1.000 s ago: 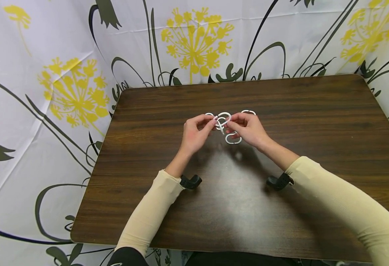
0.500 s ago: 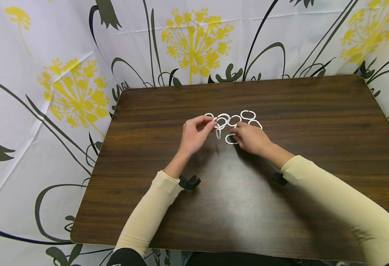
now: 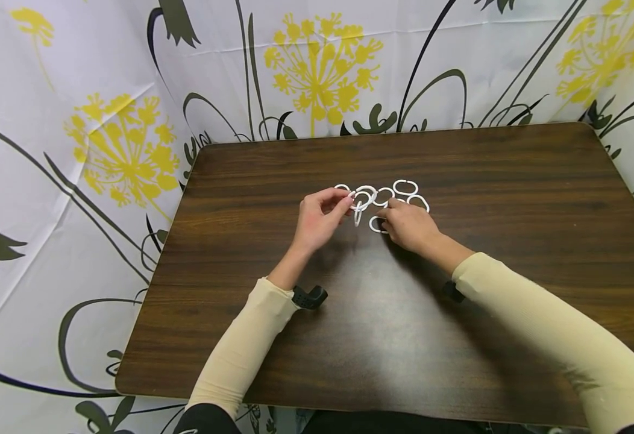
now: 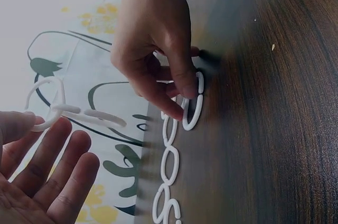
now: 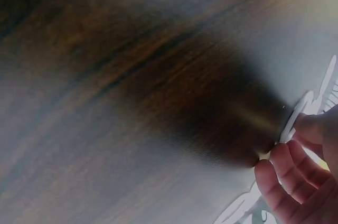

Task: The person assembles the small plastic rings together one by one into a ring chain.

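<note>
My left hand (image 3: pixel 319 222) pinches a white plastic ring link (image 4: pixel 63 93) between thumb and fingertips, raised off the table. Further white links (image 4: pixel 105 117) hang joined to it. On the table, my right hand (image 3: pixel 413 228) reaches down with thumb and index finger pinching a loose white oval link (image 4: pixel 198 110). The right wrist view shows those fingertips close to the tabletop, on a white link (image 5: pixel 293 115). Beyond the right hand several more white links (image 4: pixel 176 167) lie in a row; the right hand partly hides them in the head view.
The dark wood-grain table (image 3: pixel 252 325) has rounded corners and ends at a white cloth (image 3: pixel 219 66) printed with yellow flowers. A black wrist device (image 3: pixel 310 298) sits on the left sleeve; another (image 3: pixel 452 292) is on the right.
My right hand has left the links by the left hand and come down to the loose link on the table. The left hand has stayed in place, holding its link.
</note>
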The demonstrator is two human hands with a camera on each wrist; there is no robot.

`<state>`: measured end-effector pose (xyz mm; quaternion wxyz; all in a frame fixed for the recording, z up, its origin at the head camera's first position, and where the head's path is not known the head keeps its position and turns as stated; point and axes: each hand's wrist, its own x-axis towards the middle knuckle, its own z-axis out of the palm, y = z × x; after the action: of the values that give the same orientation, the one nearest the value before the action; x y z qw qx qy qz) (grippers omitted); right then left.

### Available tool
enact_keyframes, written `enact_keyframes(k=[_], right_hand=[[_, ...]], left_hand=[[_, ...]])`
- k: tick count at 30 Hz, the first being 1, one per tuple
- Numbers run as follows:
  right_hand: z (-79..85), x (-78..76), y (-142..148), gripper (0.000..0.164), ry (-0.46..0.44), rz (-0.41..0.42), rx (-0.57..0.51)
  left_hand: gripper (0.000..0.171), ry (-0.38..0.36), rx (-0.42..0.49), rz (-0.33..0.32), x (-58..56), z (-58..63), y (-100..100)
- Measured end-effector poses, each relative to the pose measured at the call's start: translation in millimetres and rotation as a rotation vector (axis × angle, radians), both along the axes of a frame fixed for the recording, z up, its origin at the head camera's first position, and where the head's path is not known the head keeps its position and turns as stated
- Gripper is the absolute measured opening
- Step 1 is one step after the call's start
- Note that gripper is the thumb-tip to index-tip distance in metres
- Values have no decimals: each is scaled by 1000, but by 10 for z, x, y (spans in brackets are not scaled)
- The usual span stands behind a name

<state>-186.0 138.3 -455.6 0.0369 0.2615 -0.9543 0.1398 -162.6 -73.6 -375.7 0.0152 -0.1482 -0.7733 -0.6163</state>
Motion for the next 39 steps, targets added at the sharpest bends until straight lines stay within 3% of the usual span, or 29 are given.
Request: enact_keyframes(k=[10, 19, 28, 33, 39], right_hand=[[-6, -32, -4, 4, -37, -32, -17], [6, -21, -33, 4, -55, -48, 8], [109, -22, -40, 5, -126, -96, 7], [260, -52, -17, 9, -175, -134, -69], [526, -105, 7, 6, -230, -188, -298]], left_hand=[[14, -1, -4, 17, 0, -6, -2], [15, -10, -9, 5, 3, 27, -7], [17, -28, 13, 9, -180, -295, -37], [17, -9, 21, 8, -198, -326, -48], [14, 6, 21, 3, -193, -324, -48]])
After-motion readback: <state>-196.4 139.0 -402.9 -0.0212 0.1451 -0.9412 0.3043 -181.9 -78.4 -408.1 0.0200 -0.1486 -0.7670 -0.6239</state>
